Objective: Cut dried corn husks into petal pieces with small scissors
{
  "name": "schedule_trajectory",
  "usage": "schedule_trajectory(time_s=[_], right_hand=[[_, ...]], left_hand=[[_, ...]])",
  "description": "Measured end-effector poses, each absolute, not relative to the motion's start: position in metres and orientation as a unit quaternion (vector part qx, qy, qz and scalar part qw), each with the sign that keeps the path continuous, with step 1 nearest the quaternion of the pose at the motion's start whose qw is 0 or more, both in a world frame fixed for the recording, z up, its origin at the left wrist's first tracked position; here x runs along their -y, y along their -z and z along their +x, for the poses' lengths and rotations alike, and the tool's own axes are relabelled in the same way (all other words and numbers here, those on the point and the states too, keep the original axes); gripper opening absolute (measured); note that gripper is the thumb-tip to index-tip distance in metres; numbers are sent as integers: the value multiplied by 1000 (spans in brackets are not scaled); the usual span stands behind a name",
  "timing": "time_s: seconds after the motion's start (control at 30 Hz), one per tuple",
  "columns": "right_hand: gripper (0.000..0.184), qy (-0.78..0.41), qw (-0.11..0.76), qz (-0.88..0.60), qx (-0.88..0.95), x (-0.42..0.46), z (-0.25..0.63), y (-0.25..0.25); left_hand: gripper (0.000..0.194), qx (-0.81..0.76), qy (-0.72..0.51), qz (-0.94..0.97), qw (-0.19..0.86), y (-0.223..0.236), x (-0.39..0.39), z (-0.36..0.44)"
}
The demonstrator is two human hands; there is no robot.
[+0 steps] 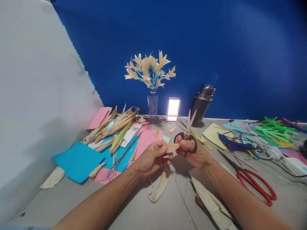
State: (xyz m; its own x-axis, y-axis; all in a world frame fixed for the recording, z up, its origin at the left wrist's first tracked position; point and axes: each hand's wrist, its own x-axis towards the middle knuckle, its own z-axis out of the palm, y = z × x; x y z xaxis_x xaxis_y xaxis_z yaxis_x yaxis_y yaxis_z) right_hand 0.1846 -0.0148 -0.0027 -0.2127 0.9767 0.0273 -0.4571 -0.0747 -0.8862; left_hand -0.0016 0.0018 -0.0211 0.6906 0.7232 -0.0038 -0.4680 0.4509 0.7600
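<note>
At the middle of the surface (139, 212), between the two hands, is a small pale husk piece (173, 147), lying lengthwise from nine towards three o'clock. The fingers of the left hand (150, 159) are closed on it, thumb on top. The right hand (195, 157) has its fingers through the loops of the black-handled scissors (188, 127), whose parted blades point to twelve, away from the piece; its fingertips are at the piece's free end.

Something this thin probably creases or splits easily, so a light pinch close to the worked edge should serve better than a hard grip. Any shaping is best done with small, even movements along the grain. The open blades want care: closing them while the fingertips do fine work would be safer, and for a cut the left thumb should sit well back from their path.

A curled husk strip (161, 189) lies at six o'clock, the red-handled shears (237, 168) at four, and the vase (153, 108) at eleven.
</note>
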Motion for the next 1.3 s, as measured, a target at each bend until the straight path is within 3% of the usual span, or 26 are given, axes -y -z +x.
schedule_trajectory(time_s=[0.17, 0.3, 0.37, 0.53, 0.7, 0.8, 1.03, 1.2, 1.3], right_hand=[[49, -613, 525, -373, 457, 15, 184, 5], [33, -558, 508, -432, 494, 18, 174, 6], [30, -584, 506, -403, 491, 19, 171, 6], [32, -669, 513, -317, 435, 16, 178, 5], [41, -609, 540, -365, 451, 14, 182, 7], [34, -573, 537, -411, 463, 15, 177, 9], [32, -678, 501, -330, 425, 17, 181, 4], [42, -629, 523, -368, 442, 16, 186, -1], [34, -592, 504, -416, 471, 17, 183, -1]], left_hand=[[30, -202, -371, 390, 818, 21, -5, -2], [29, -205, -375, 409, 806, 23, -4, -1], [29, -192, -366, 408, 814, 24, -3, -1], [27, -170, -359, 381, 835, 23, -5, -4], [30, -194, -362, 395, 822, 23, -9, -5], [31, -202, -362, 416, 809, 24, -6, -3], [33, -160, -339, 407, 833, 20, -2, -3], [32, -188, -341, 395, 832, 22, -8, -6], [30, -202, -340, 397, 828, 22, -9, -6]])
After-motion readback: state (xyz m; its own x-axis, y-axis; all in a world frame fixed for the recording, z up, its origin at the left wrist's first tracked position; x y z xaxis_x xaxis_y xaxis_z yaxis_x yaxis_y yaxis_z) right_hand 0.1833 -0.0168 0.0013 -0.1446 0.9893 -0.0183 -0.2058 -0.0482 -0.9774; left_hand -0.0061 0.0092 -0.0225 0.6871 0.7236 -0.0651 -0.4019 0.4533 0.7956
